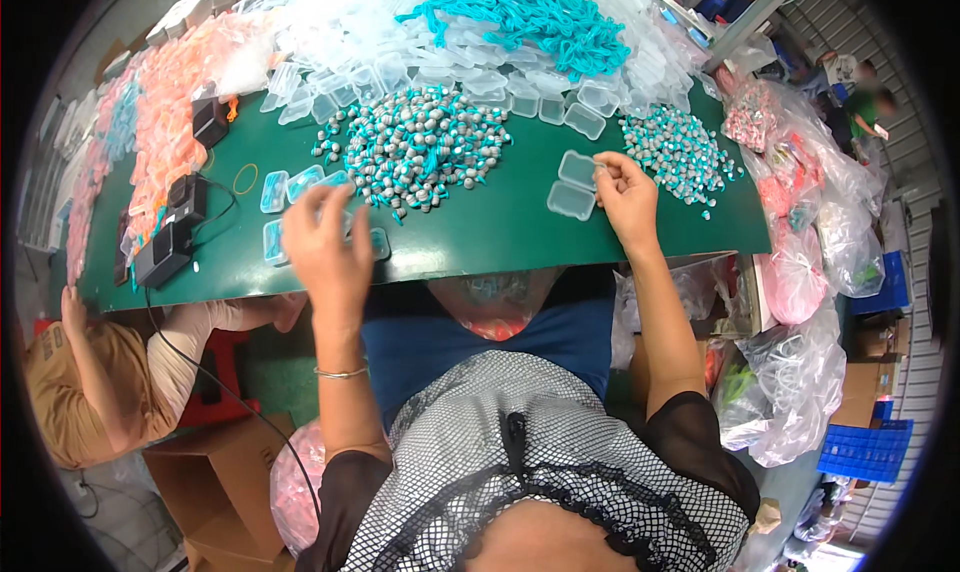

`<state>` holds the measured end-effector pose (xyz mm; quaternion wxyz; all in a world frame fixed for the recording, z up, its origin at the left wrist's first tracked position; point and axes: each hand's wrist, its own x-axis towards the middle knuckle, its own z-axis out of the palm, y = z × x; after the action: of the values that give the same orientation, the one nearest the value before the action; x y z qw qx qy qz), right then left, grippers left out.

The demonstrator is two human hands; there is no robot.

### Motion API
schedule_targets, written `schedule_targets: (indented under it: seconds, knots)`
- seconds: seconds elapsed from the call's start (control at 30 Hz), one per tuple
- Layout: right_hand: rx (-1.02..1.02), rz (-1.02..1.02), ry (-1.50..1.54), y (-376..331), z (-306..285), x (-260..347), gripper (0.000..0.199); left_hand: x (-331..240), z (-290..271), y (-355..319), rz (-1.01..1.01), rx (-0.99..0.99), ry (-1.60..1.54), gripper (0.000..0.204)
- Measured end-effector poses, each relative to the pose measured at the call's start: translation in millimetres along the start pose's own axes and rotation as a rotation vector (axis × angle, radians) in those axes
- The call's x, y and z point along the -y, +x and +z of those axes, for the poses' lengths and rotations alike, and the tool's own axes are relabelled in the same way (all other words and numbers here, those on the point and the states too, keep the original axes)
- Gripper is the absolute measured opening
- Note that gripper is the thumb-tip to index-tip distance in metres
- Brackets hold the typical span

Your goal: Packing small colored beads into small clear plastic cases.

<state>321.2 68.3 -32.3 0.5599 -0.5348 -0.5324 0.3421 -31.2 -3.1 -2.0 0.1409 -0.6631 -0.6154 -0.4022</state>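
My right hand (631, 200) pinches the edge of a small clear plastic box (573, 200), which lies unfolded on the green table. My left hand (328, 257) hovers over several small filled boxes (274, 191) with turquoise contents, its fingers apart and nothing visible in them. Those boxes stand in a group near the table's front edge, partly hidden by that hand. Between my hands, farther back, is a heap of small grey-and-turquoise pieces (425, 147). Another heap of small turquoise-and-pale pieces (680, 152) lies right of my right hand.
Clear empty boxes (584, 121) and a turquoise pile of soft loops (530, 17) cover the back of the green table (480, 234). Black devices (165, 253) with a cable and peach-coloured pieces (170, 112) are at the left. A seated person (95, 387) is beside me; bagged goods (795, 262) stand right.
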Motion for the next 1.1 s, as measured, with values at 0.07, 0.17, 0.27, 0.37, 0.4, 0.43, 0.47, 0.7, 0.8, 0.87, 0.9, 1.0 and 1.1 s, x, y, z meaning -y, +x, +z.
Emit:
schedule_targets:
  seconds: [0.07,0.17,0.27,0.37,0.4,0.43,0.47,0.7,0.8,0.87,0.9,1.0,1.1]
  knots:
    - [-0.021,-0.064,-0.17,-8,-4,5,0.009,-30,9,1,0.075,0.068,-0.226,0.024]
    - [0.007,-0.084,-0.403,-10,5,7,0.008,-67,34,-1,0.182,0.147,-0.225,0.015]
    - [0.014,-0.11,-0.715,-14,3,23,0.01,-80,65,7,0.22,0.159,-0.136,0.011]
    - [0.073,0.037,-0.924,-20,-6,45,0.016,-87,80,12,0.149,0.263,0.07,0.018]
    - [0.105,-0.174,-0.872,-23,-11,42,0.015,-85,81,9,0.138,0.251,0.103,0.017]
    - [0.123,-0.381,-0.833,-25,-21,39,0.018,-86,85,9,0.137,0.237,0.119,0.016]
    - [0.196,-0.503,-0.783,-25,-27,39,0.02,-86,89,7,0.152,0.177,0.091,0.009]
    - [0.356,-0.642,-0.722,-38,-28,11,0.018,-82,80,-7,0.229,0.186,-0.124,0.006]
    - [0.3,-0.716,-0.724,-48,-14,26,0.017,-88,70,-13,0.205,0.274,-0.274,0.009]
    - [0.304,-0.72,-0.727,-54,-6,24,0.02,-90,70,-14,0.219,0.277,-0.317,0.01]
    - [0.297,-0.715,-0.729,-56,1,23,0.02,-88,68,-16,0.204,0.283,-0.329,0.011]
    - [0.264,-0.742,-0.776,-62,19,25,0.022,-83,71,-17,0.186,0.286,-0.396,0.015]
    - [0.196,-0.677,-0.86,-65,21,33,0.023,-92,71,-13,0.077,0.344,-0.535,0.017]
